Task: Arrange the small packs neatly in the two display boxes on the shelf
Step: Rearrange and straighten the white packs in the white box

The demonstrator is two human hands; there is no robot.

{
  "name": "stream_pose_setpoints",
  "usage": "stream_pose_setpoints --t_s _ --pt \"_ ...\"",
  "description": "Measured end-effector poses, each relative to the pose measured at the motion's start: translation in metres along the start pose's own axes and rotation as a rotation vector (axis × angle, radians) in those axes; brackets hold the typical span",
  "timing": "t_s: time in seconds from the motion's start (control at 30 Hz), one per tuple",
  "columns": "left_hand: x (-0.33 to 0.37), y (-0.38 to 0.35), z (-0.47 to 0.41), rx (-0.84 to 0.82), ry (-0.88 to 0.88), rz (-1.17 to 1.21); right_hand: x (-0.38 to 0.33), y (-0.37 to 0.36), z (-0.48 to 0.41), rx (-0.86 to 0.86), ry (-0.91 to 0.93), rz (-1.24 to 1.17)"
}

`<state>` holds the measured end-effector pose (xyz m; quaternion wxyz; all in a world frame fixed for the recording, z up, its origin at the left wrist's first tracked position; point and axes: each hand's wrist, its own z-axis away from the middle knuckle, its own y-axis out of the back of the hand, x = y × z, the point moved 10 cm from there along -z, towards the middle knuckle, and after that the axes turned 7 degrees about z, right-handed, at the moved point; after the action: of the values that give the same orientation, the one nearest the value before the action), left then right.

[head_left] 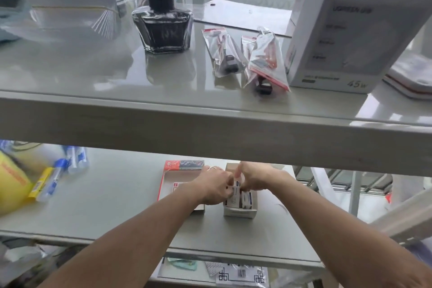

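Two display boxes stand side by side on the lower shelf. The left one (166, 180) has a red rim and a red-and-dark back card, and looks mostly hollow. The right one (239, 213) is white and holds small white packs with blue print (247, 200). My left hand (215, 188) and my right hand (253, 179) meet above the white box, both pinching one small white pack (236, 186) between them. My left wrist crosses over the red box's right side and hides it.
The upper shelf's thick front edge (210, 131) hangs just above my hands. On it stand an ink bottle (162, 23), bagged items (261, 61) and a white charger box (346, 37). Yellow packs and blue pens (50, 182) lie at the lower shelf's left.
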<state>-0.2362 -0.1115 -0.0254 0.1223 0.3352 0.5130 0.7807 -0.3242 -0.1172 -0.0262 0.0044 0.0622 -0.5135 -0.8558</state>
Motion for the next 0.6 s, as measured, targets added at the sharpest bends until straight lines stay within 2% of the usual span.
stream_pose_setpoints --t_s 0.33,0.6 --pt "0.0033 -0.0055 0.0064 -0.088 -0.014 0.032 0.0076 0.0004 -0.0077 0.168 0.003 0.062" --pt "0.0079 0.0006 0.0091 -0.046 -0.027 0.01 0.0063 -0.0004 -0.0074 0.25 0.006 0.112"
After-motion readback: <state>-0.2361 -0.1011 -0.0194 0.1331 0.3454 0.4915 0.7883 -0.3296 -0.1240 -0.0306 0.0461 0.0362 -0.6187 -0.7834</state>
